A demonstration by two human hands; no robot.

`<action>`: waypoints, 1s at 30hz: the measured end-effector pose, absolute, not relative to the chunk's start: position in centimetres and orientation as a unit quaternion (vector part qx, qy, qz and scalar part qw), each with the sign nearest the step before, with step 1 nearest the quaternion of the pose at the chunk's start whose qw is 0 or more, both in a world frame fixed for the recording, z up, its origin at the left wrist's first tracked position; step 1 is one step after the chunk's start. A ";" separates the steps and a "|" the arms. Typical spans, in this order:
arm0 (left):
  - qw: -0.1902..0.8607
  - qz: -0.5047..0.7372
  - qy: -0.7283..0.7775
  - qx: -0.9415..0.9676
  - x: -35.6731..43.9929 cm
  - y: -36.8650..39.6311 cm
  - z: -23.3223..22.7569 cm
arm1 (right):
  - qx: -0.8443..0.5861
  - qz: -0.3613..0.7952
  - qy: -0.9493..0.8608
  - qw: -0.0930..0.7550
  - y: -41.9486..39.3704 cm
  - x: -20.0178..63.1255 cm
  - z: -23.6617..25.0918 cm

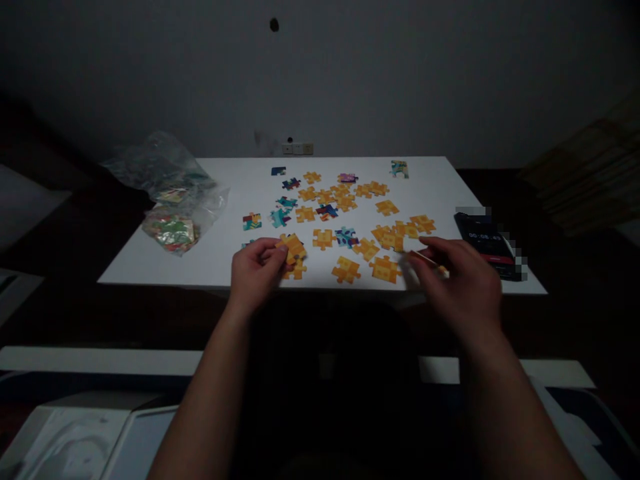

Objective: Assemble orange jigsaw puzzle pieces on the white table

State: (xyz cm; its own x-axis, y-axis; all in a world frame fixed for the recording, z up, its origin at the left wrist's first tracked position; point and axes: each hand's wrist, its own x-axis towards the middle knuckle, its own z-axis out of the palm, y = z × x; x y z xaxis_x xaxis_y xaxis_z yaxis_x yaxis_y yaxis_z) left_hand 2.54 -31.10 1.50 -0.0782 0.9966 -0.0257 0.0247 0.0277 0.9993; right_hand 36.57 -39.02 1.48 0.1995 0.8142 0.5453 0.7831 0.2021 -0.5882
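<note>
My left hand pinches a yellow-backed jigsaw puzzle piece between thumb and fingers, just above the table's front edge. Another yellow piece shows partly beneath it. Over the right part of the table, my right hand grips a second puzzle piece, seen nearly edge-on. Between the hands lie several yellow pieces, among them one near the edge and one closer to my right hand. A picture-side-up piece in blue and white lies amid them.
Clear plastic bags with more pieces rest on the white table's left side. A phone showing a running timer lies at the right. More loose pieces, one teal, spread toward the back, where a wall stands.
</note>
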 end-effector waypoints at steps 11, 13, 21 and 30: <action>0.531 0.510 0.493 0.463 1.5 -31.2 1.1 | -0.506 0.502 -0.436 0.550 -34.0 19.3 0.4; 0.542 0.511 0.488 0.456 1.4 -31.2 1.2 | -0.508 0.513 -0.427 0.544 -33.6 19.3 0.5; 0.555 0.508 0.477 0.454 1.5 -31.0 1.5 | -0.501 0.538 -0.409 0.541 -33.8 19.3 0.8; 0.554 0.514 0.470 0.456 1.7 -30.7 1.3 | -0.491 0.531 -0.424 0.545 -34.0 19.0 0.5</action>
